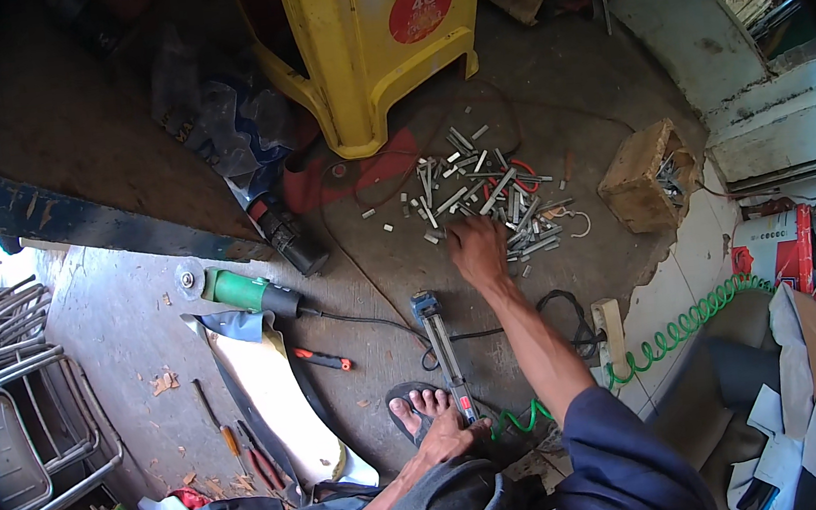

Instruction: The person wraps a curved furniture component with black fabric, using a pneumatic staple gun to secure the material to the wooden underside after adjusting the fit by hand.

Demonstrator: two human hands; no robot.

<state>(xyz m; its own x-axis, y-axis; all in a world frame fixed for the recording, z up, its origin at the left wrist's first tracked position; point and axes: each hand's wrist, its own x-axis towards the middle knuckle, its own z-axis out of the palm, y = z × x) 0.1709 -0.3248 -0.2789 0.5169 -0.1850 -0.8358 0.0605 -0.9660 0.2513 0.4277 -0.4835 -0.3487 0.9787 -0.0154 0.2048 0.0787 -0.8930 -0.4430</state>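
A pneumatic staple gun [445, 357] with a blue head and long silver magazine lies lengthwise between my foot and the heap. Its rear end is in my left hand [446, 438], whose fingers close around it beside my sandalled foot [410, 406]. My right hand [478, 247] reaches down to the near edge of a loose heap of silver staple strips [530, 213]. Its fingers curl downward and their tips are hidden, so whether they hold a strip does not show. A green coiled hose [522, 417] runs near the gun's rear end.
On the left lie a green angle grinder [236, 290], a long white panel [279, 401], an orange-handled screwdriver [215, 418] and pliers [263, 463]. A yellow plastic stool [357, 69] stands beyond the heap. To the right sits a worn wooden box [636, 184] holding metal pieces.
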